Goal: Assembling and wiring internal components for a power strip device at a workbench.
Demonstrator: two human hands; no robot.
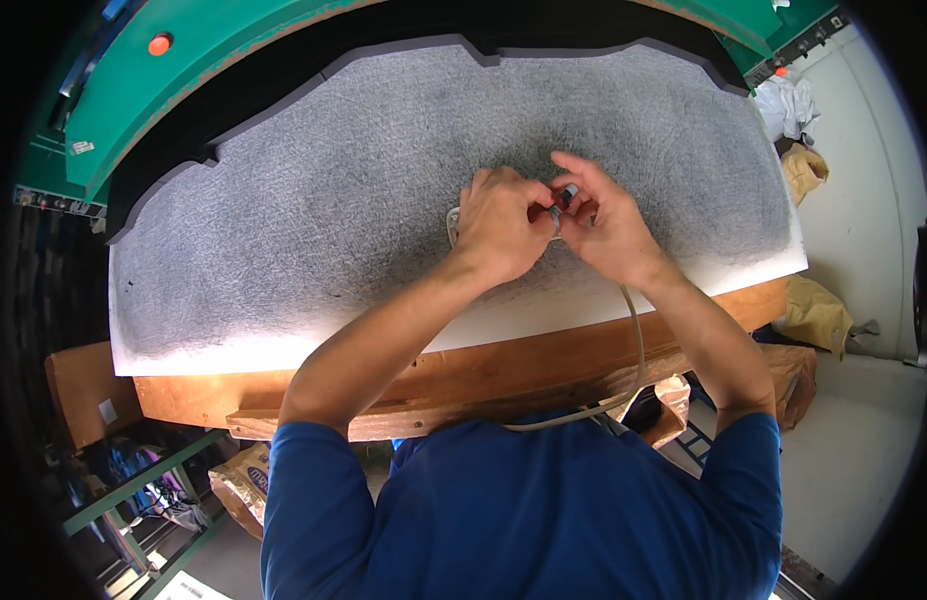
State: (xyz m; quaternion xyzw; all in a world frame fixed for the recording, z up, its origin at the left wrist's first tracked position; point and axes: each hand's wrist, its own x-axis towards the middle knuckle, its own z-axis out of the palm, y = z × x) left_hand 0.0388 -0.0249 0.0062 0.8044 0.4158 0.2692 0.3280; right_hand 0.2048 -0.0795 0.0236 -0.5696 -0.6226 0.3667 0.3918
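Observation:
My two hands meet over the middle of a scuffed grey-and-white work surface (363, 180). Thumb and fingertips of my left hand (503, 222) are closed in a pinch. Opposite it, my right hand (611, 222) pinches with the thumb and curled fingers while its index finger sticks out. Between the fingertips is a small dark and grey piece (568, 194), mostly covered, so its kind does not show. Part of a whitish object (452, 226) peeks out behind my left hand and rests on the surface. From under my right wrist a pale cable (639, 340) hangs toward my body.
A green machine (213, 60) with an orange-red button (160, 44) and a dark edge strip (343, 60) borders the far side. Along the near edge runs a wooden beam (483, 365). Brown paper bags (813, 315) stand at right, a green-framed rack (148, 480) at lower left.

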